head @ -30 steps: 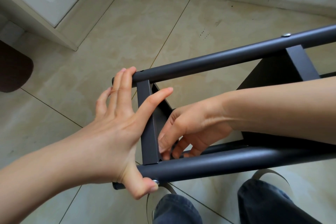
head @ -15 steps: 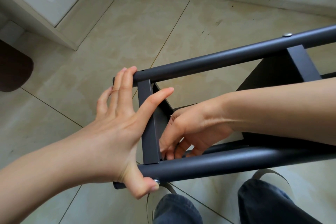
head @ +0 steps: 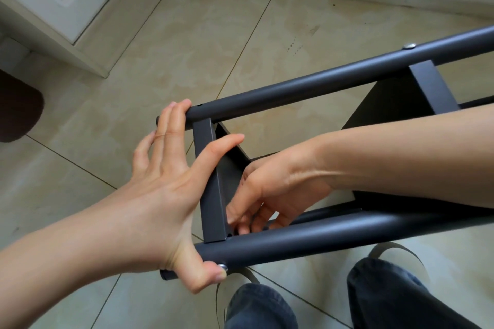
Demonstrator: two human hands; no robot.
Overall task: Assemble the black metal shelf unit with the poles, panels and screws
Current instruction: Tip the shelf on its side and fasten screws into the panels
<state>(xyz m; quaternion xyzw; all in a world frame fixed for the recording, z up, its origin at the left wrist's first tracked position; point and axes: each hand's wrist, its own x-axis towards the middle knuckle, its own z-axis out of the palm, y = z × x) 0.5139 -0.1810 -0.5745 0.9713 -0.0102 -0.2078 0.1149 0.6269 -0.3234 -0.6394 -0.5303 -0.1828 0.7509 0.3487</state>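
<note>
The left hand [head: 165,189], thumb pressing the screw [head: 222,266] into the near pole [head: 320,238], spans the end panel [head: 209,181]; the right hand's [head: 270,189] curled fingers reach behind that joint, contents unseen.

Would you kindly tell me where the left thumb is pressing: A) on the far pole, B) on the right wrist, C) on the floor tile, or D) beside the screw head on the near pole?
D: the left hand has its thumb tip against the near pole, right by the screw head.

No readable text or labels anywhere.
</note>
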